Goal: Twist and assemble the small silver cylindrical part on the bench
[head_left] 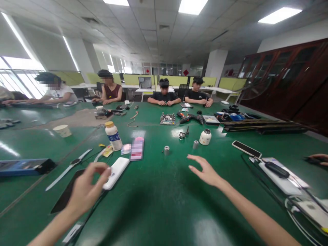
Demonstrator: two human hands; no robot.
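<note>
My left hand (88,188) is above the left part of the green table, beside a white power bank (116,173). Its thumb and curled fingers come together in a pinch; anything between the tips is too small to make out. Over the middle right, my right hand (206,170) is open and holds nothing, thumb and fingers apart. Beyond it stand a small metal cylinder (195,144) and a white round jar (205,137). Another metal cylinder (166,150) is upright near the middle, with a tiny dark piece (162,151) to its left.
A white bottle (113,136), pink case (137,149), watch (76,162) and dark tablet (67,193) lie leftward. A circuit board (167,119) and power drill (192,118) are farther back. Phone (246,149) and cables are right. Several people sit opposite; another person's hand (317,159) shows far right.
</note>
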